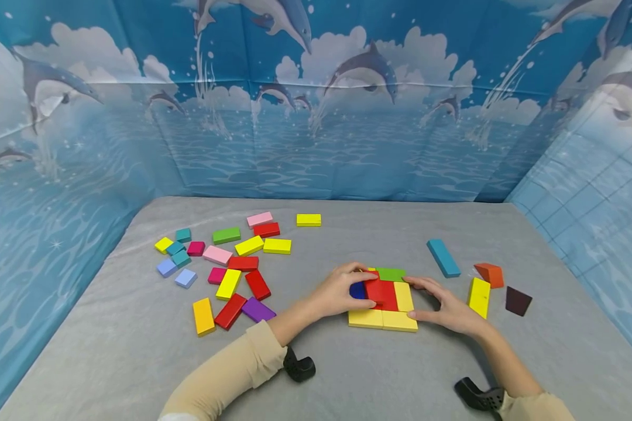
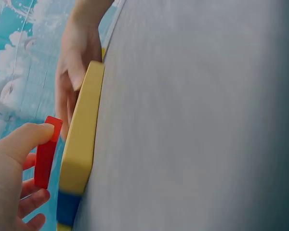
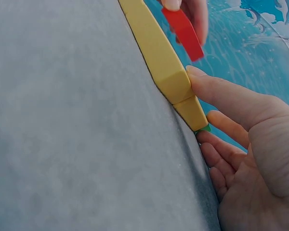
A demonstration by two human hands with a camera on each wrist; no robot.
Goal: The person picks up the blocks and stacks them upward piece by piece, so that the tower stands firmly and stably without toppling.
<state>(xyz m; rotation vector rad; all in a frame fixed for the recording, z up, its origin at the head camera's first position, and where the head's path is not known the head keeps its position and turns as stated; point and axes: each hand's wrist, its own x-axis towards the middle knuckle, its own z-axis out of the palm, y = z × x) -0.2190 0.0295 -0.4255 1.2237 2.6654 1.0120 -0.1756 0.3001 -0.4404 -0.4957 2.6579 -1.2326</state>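
Observation:
A red block [image 2: 47, 156] is pinched between the thumb and fingers of my left hand [image 1: 341, 291]. It is held just above a flat rectangle of blocks on the table, as both wrist views show. In this rectangle I see yellow blocks [image 1: 366, 318] along the near side, a pale yellow block [image 1: 403, 296] on the right, a green block [image 1: 391, 274] at the back, a blue block [image 1: 356, 290] on the left and red [image 1: 389, 295] in the middle. With fairly straight fingers, my right hand [image 1: 449, 309] touches the rectangle's right side, thumb at the near corner. The left hand partly hides the rectangle's left side.
Many loose coloured blocks lie to the left, among them a purple block [image 1: 258, 310] and an orange-yellow block [image 1: 203, 317]. Right of the right hand are a teal block [image 1: 443, 258], a yellow block [image 1: 479, 297], an orange block [image 1: 490, 275] and a dark brown block [image 1: 518, 301].

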